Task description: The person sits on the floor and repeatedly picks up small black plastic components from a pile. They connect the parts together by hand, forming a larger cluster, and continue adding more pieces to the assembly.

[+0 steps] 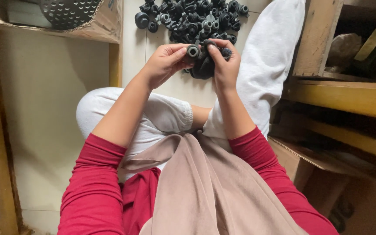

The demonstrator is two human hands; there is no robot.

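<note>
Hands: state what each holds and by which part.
Left hand pinches a small black rubber ring by its rim. Right hand grips a dark bunch of similar parts from its side.

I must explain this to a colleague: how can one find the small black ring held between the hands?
Start at the pile of black parts on the pale floor. Below it, the left hand and right hand meet. The ring alone is lifted, its hole facing up.

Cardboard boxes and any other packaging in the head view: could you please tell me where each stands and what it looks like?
Cardboard box: top left, brown, open, holding a dark perforated metal piece.
Second cardboard box: lower right, brown, flap open.
No labels, signs or screens show.
</note>
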